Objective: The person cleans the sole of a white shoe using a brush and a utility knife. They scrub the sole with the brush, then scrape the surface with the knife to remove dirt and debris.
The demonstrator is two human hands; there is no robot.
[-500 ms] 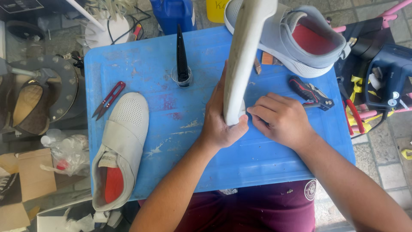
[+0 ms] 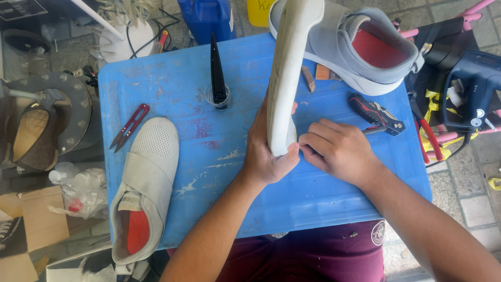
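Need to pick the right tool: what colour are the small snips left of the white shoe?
Red, the snips, seen in the head view.

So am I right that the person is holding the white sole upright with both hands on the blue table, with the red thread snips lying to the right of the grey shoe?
Not quite: the head view shows the red thread snips lying at the table's left side, just above the white shoe, far from the grey shoe. The rest holds: left hand and right hand hold the white sole upright.

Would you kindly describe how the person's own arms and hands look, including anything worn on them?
Both forearms are bare, with no sleeve in view. The left hand and right hand wear no gloves, and no ring, watch or bracelet shows. The fingernails look short. Below the arms, dark maroon shorts with a small round white emblem are visible.
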